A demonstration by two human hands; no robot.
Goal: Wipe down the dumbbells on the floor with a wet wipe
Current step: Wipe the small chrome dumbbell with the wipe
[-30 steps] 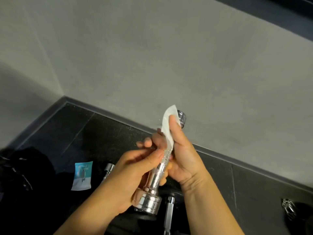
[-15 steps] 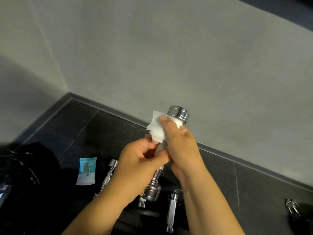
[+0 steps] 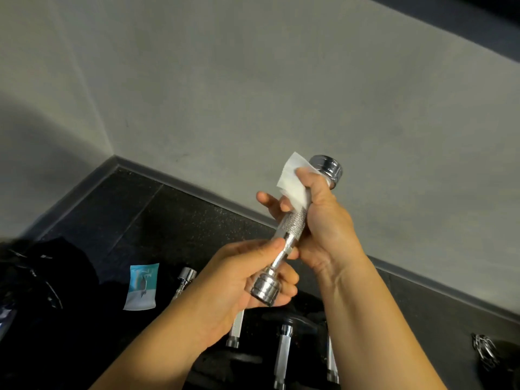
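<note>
1 dumbbell, LH low, wipe under RH

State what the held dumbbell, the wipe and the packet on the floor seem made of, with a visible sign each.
Dumbbell: metal, probably chromed steel; mirror shine and knurled grip. Wipe: thin white paper or nonwoven cloth; it folds limply. Packet: likely plastic film; smooth teal-and-white printed face.

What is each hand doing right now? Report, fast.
Left hand: grips the chrome dumbbell handle at its lower end.
Right hand: grips the wet wipe round the handle's upper part.
</note>
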